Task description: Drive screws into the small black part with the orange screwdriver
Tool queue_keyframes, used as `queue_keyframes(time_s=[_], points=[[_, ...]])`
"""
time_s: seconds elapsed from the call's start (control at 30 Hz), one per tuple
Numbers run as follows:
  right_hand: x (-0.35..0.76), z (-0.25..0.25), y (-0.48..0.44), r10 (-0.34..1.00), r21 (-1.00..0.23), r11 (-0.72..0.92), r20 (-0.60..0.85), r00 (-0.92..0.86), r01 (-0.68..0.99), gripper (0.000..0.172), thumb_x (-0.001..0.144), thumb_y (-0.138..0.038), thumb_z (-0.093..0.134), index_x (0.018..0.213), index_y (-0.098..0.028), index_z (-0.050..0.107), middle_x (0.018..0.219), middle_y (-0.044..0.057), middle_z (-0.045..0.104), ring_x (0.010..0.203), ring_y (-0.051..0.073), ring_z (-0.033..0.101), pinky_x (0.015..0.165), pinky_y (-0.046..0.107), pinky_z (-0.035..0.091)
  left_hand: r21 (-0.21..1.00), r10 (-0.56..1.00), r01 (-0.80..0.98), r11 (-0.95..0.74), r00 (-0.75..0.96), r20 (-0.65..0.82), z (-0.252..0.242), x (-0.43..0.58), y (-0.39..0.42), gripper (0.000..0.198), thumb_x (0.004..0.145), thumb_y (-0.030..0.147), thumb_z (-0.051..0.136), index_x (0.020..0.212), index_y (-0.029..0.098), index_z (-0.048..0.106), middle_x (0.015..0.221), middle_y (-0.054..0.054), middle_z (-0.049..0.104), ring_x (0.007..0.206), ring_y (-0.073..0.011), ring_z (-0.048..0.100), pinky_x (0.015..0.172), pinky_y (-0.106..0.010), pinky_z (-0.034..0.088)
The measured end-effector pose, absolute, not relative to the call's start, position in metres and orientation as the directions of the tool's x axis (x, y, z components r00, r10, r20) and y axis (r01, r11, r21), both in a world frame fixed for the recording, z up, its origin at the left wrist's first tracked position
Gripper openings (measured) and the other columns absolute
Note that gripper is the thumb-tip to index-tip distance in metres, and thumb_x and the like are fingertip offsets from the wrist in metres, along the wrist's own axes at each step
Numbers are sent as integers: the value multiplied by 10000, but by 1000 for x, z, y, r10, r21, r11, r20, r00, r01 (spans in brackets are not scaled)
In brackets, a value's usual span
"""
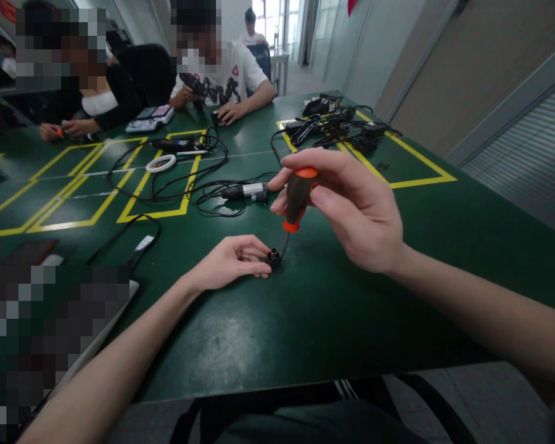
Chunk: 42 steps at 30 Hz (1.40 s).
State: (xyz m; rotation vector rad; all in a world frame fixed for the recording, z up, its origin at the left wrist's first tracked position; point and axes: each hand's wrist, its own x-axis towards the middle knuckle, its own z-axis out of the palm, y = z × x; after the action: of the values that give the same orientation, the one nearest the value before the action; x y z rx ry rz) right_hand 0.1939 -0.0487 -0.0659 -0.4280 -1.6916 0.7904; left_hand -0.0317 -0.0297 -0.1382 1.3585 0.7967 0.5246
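Note:
My right hand (351, 206) is closed around the black-and-orange handle of a screwdriver (298, 200). The screwdriver's thin shaft points down, and its tip meets the right side of a small round black part (274, 259) on the green table. That part has a raised metallic-looking stub in its middle. Thumb and fingers of my left hand (234, 262) pinch the part from the left and keep it against the tabletop. Exactly where the tip sits on the part is too small to tell.
Beyond my hands lie a grey-and-black tool (250, 190) with its cable, a white ring (161, 163) and a dark tool (178, 145). Black devices and cables (333, 123) are heaped at the far right. A pixelated device (74, 333) occupies the left. Co-workers sit across the table.

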Motion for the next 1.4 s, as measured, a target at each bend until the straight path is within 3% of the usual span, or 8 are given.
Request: queue_keyframes(time_s=[0.23,0.43,0.57,0.67,0.9,1.13,1.27,1.4], points=[[197,-63,-50,660,-684,728,716,-228,-38,235,960,-373,740,1173,-274,725,1147,40,727,956,199,746,781,351,669,968,757,228,103,613,-225,-134,-33,-28,360,747,382,910,918,93,778,773,-64,781,669,-120,685,681,-237,564],[194,-64,-50,673,-724,677,681,-289,-130,248,1032,-413,620,1249,-318,695,1158,42,765,933,208,764,823,376,669,968,744,246,39,639,-192,-135,-34,-28,496,863,384,793,1245,70,761,771,-52,760,660,-115,657,666,-238,551],[196,-65,-49,628,-667,736,736,-251,-115,197,998,-297,680,1187,-298,735,1147,33,720,951,188,741,804,348,656,961,762,276,-26,628,-159,-136,-33,-30,593,802,368,849,1315,96,728,750,-25,738,645,-111,635,624,-221,512],[198,-64,-50,613,-642,764,754,-238,-66,244,935,-220,753,1164,-304,760,1099,21,682,975,187,721,788,334,647,969,806,247,-32,580,-121,-137,-30,-32,550,725,358,911,1190,107,759,770,-25,746,644,-106,633,623,-216,508],[195,-64,-53,632,-685,719,715,-299,-119,239,1046,-311,578,1261,-306,682,1191,42,758,953,194,750,765,351,670,967,820,246,70,538,-197,-135,-30,-31,393,607,359,979,744,113,706,728,-26,746,619,-90,619,609,-198,467],[199,-63,-50,640,-646,762,739,-208,48,213,886,-351,800,1088,-318,739,1144,56,713,1074,251,700,843,379,671,946,810,322,-27,562,-168,-131,-33,-32,306,697,367,922,831,113,817,844,-44,767,645,-88,570,585,-201,417],[198,-61,-51,629,-670,741,715,-306,-45,239,1008,-263,635,1233,-294,710,1192,46,741,1065,204,724,891,349,658,939,795,321,-127,599,-97,-129,-35,-30,258,743,356,892,856,129,844,892,-45,744,685,-91,560,609,-206,422],[197,-62,-51,608,-665,739,726,-321,-104,288,1050,-214,552,1305,-253,680,1225,32,746,1058,166,739,952,346,645,922,752,327,-208,656,-63,-130,-37,-28,281,835,351,817,1021,145,857,930,-58,751,792,-130,622,691,-215,472]])
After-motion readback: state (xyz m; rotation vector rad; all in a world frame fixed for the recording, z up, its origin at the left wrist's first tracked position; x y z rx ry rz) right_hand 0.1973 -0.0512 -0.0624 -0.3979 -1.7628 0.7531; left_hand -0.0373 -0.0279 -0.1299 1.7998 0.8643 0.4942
